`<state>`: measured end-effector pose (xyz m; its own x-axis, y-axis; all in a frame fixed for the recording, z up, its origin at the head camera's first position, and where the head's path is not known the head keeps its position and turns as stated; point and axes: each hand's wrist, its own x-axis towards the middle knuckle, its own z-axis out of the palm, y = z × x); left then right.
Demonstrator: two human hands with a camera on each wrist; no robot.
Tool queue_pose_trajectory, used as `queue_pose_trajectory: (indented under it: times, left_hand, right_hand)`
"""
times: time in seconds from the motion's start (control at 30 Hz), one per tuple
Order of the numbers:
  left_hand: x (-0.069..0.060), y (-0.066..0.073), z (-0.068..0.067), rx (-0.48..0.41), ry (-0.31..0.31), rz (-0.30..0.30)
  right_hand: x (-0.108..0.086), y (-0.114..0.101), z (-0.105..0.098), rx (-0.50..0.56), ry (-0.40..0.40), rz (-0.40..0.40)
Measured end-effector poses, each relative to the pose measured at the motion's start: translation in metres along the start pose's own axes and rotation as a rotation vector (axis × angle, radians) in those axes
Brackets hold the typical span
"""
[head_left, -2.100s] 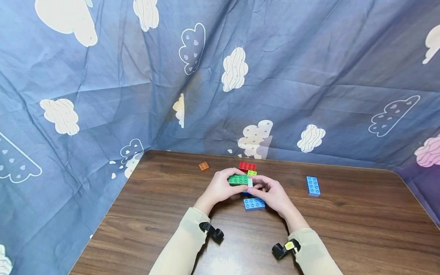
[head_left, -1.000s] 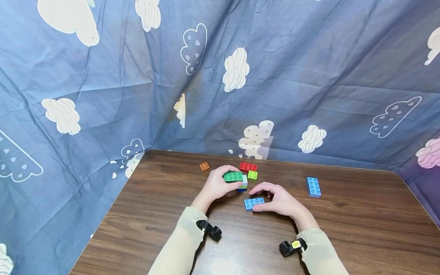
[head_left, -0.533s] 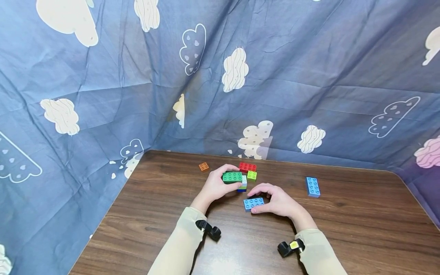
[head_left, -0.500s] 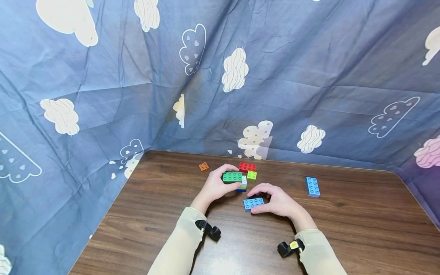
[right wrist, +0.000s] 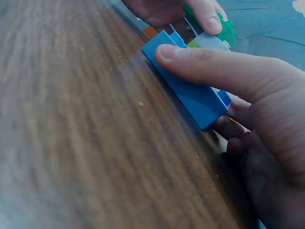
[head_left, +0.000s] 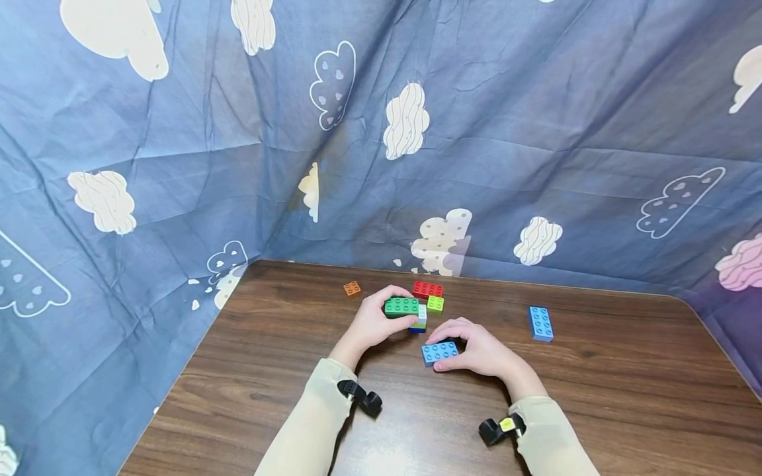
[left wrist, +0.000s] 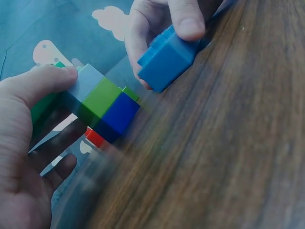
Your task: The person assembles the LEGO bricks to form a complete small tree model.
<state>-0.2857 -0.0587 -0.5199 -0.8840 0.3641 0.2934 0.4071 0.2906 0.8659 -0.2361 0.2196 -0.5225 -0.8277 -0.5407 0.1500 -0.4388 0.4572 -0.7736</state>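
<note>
My left hand (head_left: 375,320) grips a green brick (head_left: 401,306) between thumb and fingers. Joined to it is a small stack: a white brick (left wrist: 86,81), a lime layer (left wrist: 102,99) under it and a dark blue brick (left wrist: 117,117) at the bottom. How the green brick is fixed is hidden by the hand. Just right and nearer, my right hand (head_left: 483,347) pinches a light blue brick (head_left: 439,353) by its long sides, thumb on the near side. In the right wrist view that thumb (right wrist: 209,64) lies along the blue brick's side; the brick is on or close to the wood.
Behind the stack lie a red brick (head_left: 428,289) and a small lime brick (head_left: 436,303). An orange brick (head_left: 352,288) sits at the back left, another light blue brick (head_left: 540,323) to the right. A cloud-patterned cloth (head_left: 357,185) hangs behind the wooden table (head_left: 625,370).
My right hand has left the stack, come nearer, and closed its fingers round the light blue brick. My left hand shifted slightly left with the green brick and stack, then stayed nearly still.
</note>
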Motion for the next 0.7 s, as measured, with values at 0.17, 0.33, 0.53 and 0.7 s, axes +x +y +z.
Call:
queue_pose_trajectory:
  times: [0.17,0.33,0.53,0.7]
  left_hand:
    - [-0.001,0.0,0.0,0.0,-0.009,-0.009]
    - [0.0,0.0,0.0,-0.01,-0.013,-0.006]
    - [-0.001,0.002,0.0,-0.024,-0.025,-0.001]
    - [-0.001,0.004,0.003,-0.011,-0.03,-0.016]
  right_hand:
    - [-0.001,0.001,-0.005,0.081,0.022,0.081]
    - [-0.002,0.003,-0.008,0.155,0.093,0.133]
    - [-0.002,0.003,-0.01,0.245,0.2,0.164]
    - [-0.003,0.001,-0.011,0.29,0.272,0.167]
